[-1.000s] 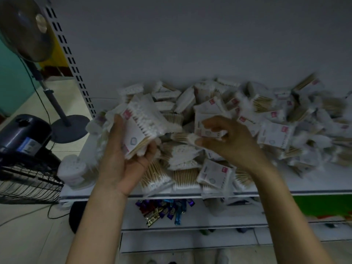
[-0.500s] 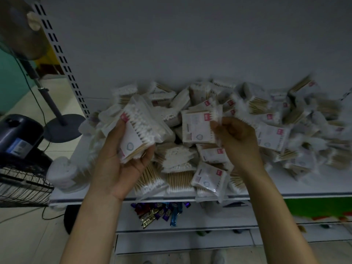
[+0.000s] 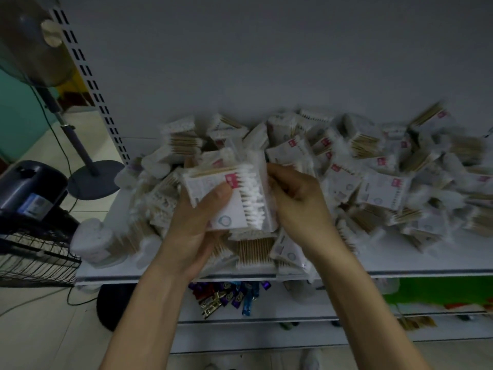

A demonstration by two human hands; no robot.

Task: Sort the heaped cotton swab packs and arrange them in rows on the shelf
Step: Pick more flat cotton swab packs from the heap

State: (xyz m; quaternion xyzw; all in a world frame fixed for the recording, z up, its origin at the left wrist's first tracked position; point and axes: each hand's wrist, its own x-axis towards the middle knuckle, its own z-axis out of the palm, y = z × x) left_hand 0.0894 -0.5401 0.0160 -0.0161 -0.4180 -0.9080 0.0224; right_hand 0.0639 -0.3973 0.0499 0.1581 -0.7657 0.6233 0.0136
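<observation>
A big heap of cotton swab packs (image 3: 373, 177), clear bags with white labels and red marks, covers the white shelf (image 3: 400, 267). Above the heap's front left I hold a small stack of packs (image 3: 240, 201) between both hands. My left hand (image 3: 197, 222) grips the stack from below, thumb laid across the top label. My right hand (image 3: 296, 198) grips the stack's right edge, fingers curled against it. White swab tips show along that right side.
A round tub of swabs (image 3: 90, 241) lies at the shelf's left end. Small coloured items (image 3: 229, 295) hang below the shelf. A standing fan (image 3: 77, 145) and a dark appliance (image 3: 29, 193) are on the floor to the left. The perforated upright (image 3: 93, 86) marks the shelf's left side.
My right hand lifted one pack out of the heap and brought it left onto the packs in my left hand. Both hands now meet on one stack.
</observation>
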